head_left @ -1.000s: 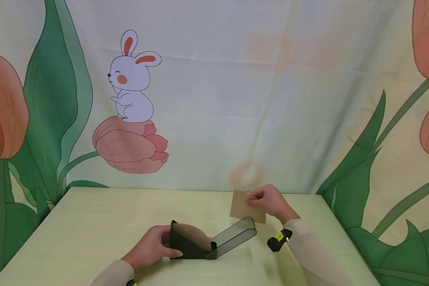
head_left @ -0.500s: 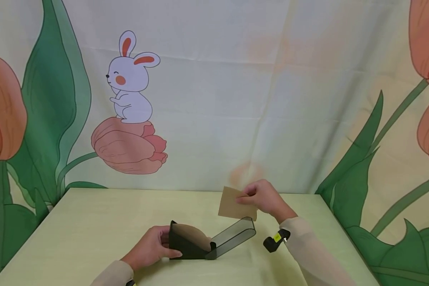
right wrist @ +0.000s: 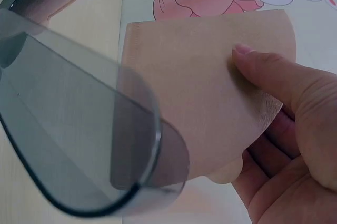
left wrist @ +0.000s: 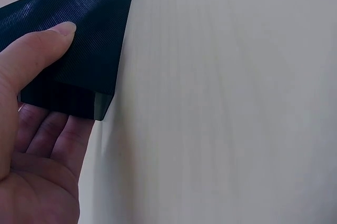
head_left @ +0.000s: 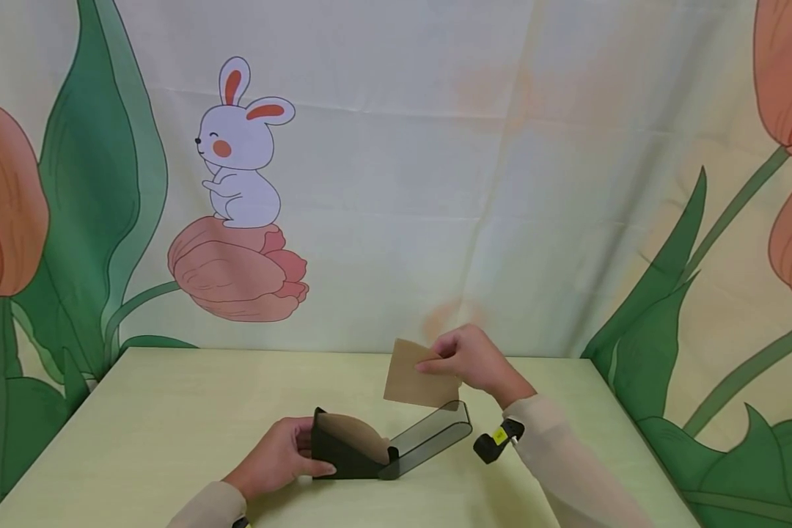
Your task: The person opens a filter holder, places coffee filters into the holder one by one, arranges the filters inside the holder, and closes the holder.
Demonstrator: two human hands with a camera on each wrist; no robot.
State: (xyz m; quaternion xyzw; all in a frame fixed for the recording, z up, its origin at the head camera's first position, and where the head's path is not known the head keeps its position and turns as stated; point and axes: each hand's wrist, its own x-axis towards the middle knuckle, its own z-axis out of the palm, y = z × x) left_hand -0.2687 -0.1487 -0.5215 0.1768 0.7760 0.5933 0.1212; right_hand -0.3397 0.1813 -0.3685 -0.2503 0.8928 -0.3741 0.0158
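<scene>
A black coffee filter holder [head_left: 343, 458] rests on the table, its clear smoky lid [head_left: 435, 434] swung open toward the right. Brown coffee filters [head_left: 359, 431] stand inside it. My left hand [head_left: 279, 453] grips the holder's left end; in the left wrist view the thumb lies on the black side [left wrist: 89, 50] and the other fingers reach under and behind. Above and behind the lid, my right hand [head_left: 475, 361] pinches a brown paper coffee filter [right wrist: 184, 81] near its curved edge. The lid overlaps part of this filter in the right wrist view.
The pale wood-look table [head_left: 204, 396] ends at a printed cloth backdrop [head_left: 383, 183] with a rabbit and tulips. A black wrist camera [head_left: 498, 440] hangs off the right sleeve, close to the right of the lid.
My right hand has moved left and slightly up with the coffee filter, from right of the lid's tip to behind it. The left hand and the holder stay in place.
</scene>
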